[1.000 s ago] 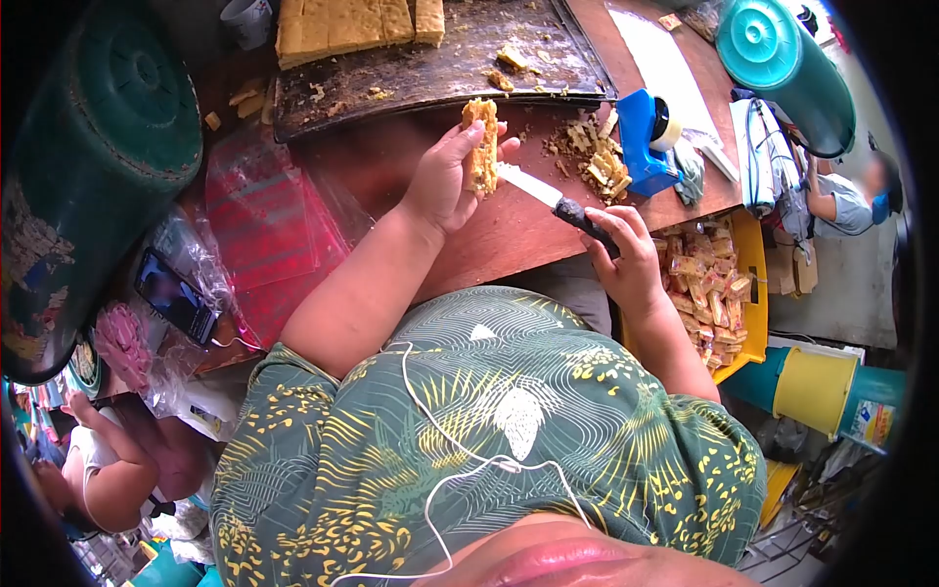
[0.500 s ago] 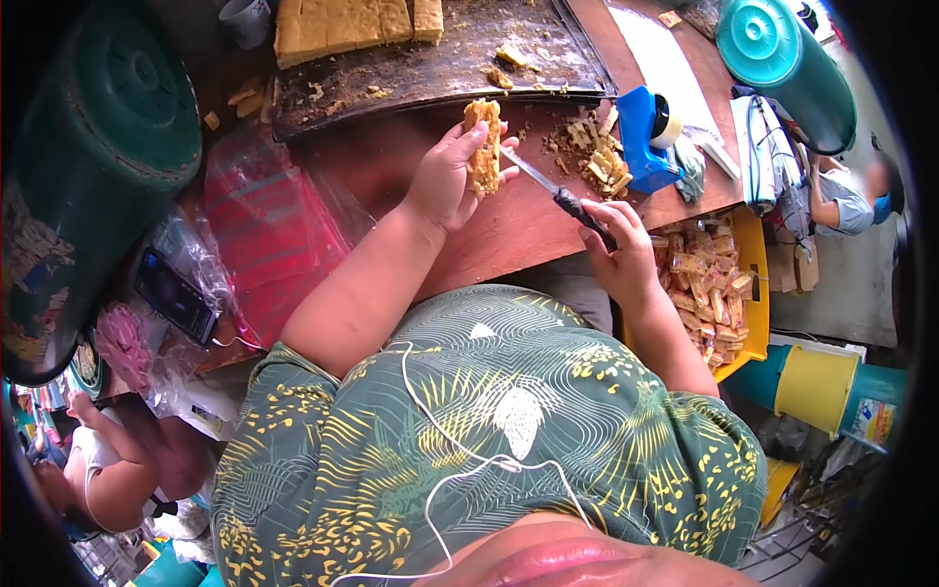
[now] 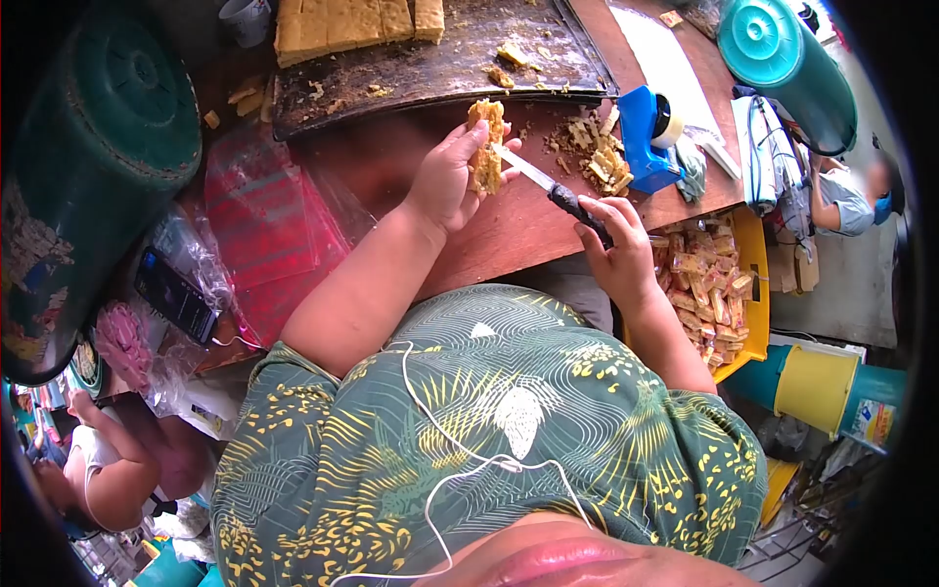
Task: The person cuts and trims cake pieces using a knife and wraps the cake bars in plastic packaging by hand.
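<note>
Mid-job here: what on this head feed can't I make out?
All in the head view:
Knife: too small to tell whether the tip enters the cake piece; handle partly hidden by the right hand.
Cake slab: far side cut off by the top edge.
Yellow crate: floor hidden by piled pieces.
Phone: screen too small to read.

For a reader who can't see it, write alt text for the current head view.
A person's left hand holds a cake-like slice upright, and the right hand holds a black-handled knife at the slice's edge. Beyond, cut slabs lie on a dark tray; crumbly trimmings lie beside a blue tape dispenser, and a yellow crate of small pieces stands at right.
</note>
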`<state>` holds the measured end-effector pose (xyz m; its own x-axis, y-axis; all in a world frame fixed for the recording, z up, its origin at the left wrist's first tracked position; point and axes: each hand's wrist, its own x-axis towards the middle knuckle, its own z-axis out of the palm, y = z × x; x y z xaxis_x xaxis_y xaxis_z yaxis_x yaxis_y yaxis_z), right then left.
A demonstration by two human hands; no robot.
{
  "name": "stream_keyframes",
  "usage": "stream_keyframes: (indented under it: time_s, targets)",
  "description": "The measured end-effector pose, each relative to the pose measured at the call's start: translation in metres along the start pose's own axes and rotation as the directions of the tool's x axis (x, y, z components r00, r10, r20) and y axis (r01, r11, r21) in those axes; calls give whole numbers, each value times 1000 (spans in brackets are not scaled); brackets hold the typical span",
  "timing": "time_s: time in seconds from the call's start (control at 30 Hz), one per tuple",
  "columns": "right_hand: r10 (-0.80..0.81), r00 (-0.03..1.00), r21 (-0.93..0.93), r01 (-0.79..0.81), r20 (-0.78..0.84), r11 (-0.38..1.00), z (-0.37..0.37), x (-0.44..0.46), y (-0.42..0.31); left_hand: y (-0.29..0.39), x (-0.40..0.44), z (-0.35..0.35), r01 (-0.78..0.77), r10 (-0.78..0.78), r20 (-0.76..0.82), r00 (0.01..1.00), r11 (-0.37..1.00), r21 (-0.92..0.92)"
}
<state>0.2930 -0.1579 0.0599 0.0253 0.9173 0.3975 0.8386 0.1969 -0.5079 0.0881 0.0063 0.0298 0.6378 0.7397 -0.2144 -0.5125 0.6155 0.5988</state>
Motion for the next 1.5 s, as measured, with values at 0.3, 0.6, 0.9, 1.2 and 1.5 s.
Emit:
stream_keyframes:
  time_s: [0.3, 0.6, 0.9, 1.2, 1.5]
  targets:
    - [-14, 999, -56, 16, 29, 998, -4, 1, 0, 0, -1, 3, 8, -6, -23, 1000, 997, 81]
    - [186, 982, 140, -189, 37, 972, -8, 7, 0, -4, 3, -3, 4, -5, 23, 1000, 1000, 20]
    - [151, 987, 75, -155, 62, 985, -8, 5, 0, -6, 8, -8, -11, 11, 93, 996, 1000, 8]
    - [191, 978, 110, -200, 89, 974, -7, 5, -3, -5, 5, -6, -22, 22, 124, 992, 1000, 0]
    - [342, 915, 343, -398, 213, 851, -6, 2, 9, -12, 4, -7, -74, 40, 213, 976, 985, 154]
